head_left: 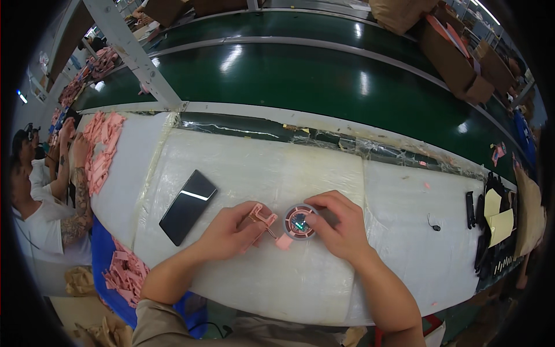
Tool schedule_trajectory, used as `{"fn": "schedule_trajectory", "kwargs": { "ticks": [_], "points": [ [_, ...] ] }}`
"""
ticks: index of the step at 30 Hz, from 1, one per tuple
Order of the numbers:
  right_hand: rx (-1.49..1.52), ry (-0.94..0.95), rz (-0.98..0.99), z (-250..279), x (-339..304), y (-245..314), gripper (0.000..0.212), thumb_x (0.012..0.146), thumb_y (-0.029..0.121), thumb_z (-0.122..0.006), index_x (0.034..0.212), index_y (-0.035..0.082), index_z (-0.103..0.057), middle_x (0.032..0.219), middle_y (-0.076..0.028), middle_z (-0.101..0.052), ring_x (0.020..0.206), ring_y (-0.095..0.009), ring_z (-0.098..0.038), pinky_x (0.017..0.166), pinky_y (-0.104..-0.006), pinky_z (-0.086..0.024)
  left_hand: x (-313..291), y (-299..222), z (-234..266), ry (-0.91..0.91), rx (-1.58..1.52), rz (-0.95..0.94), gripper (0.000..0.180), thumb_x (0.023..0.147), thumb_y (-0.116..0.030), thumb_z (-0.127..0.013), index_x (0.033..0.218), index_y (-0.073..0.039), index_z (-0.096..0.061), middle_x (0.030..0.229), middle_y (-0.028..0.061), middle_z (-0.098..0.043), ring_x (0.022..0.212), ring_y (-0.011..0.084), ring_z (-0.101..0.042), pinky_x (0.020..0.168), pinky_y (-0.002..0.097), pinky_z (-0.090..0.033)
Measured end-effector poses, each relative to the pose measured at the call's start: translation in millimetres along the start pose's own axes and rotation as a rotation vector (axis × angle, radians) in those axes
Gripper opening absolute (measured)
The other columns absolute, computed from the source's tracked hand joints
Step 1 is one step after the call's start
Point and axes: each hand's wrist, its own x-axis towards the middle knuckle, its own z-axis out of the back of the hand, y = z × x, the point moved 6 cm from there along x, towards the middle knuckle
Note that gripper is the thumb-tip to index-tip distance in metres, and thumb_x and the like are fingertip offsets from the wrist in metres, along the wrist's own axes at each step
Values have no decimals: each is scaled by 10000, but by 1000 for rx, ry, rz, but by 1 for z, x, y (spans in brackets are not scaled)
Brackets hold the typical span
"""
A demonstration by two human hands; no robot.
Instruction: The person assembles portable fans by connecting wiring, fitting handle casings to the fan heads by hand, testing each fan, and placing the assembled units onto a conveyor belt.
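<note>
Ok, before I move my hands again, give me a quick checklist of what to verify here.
1. Left hand gripping the pink part: ok.
2. Right hand holding the round gadget: ok.
3. Green glow showing at the gadget's middle: ok.
4. Phone apart from both hands: ok, it lies to their left.
5. Pink tab below the gadget joined to it: cannot tell.

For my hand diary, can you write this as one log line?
left fingers: holding pink plastic part | right fingers: holding round grey-rimmed device | nearby: black rectangular phone on white plastic-covered table
</note>
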Motion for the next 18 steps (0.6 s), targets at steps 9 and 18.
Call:
{"fn": "schedule_trajectory", "kwargs": {
  "ticks": [9, 18],
  "points": [
    [11, 10, -16, -1, -1, 0, 224, 844, 114, -735, 1042, 13, -706, 986, -109, -696, 908, -224, -673, 803, -315, -528, 1, 14, 13, -70, -76, 220, 162, 934, -96, -680, 1032, 23, -629, 884, 92, -711, 752, 135, -680, 647, 257, -523],
    [2, 18, -18, -3, 1, -1, 198, 866, 108, -719, 1040, 17, -710, 995, -104, -694, 918, -220, -675, 811, -308, -528, 4, 13, 14, -26, -111, 126, 143, 906, -78, -711, 961, 8, -611, 860, 99, -713, 741, 119, -676, 618, 247, -513]
  ]
}}
